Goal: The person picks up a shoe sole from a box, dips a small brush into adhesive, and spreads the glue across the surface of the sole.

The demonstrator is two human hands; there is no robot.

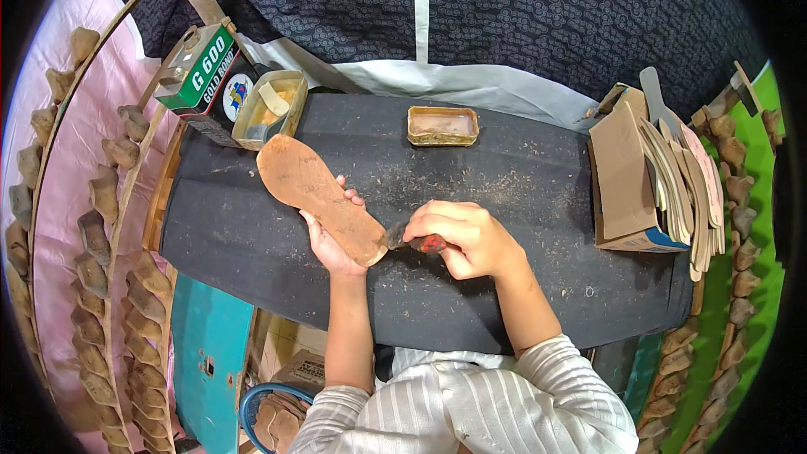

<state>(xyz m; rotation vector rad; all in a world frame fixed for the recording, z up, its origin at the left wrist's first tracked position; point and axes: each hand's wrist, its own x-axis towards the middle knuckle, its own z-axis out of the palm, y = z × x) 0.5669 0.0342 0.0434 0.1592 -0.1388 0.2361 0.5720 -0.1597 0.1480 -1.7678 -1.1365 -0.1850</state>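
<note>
A brown shoe sole (307, 181) slants above the table, its broad end up at the left and its narrower heel end toward me. My left hand (332, 244) is closed around its lower half, with the thumb on the near side and fingertips showing over the far edge. In my right hand (466, 238) is a short knife (424, 243) with a dark blade and a red-and-black handle. The blade meets the right edge of the sole close to the heel end. My fingers partly cover the handle.
Shavings lie scattered over the black-covered table (521, 286). A small shallow dish (442, 127) stands at the back. At back left are a green-and-black tin (202, 84) and an open tub (294, 109). A cardboard box (622, 176) of sole-shaped sheets stands right; racks of shoe lasts (97, 240) flank the table.
</note>
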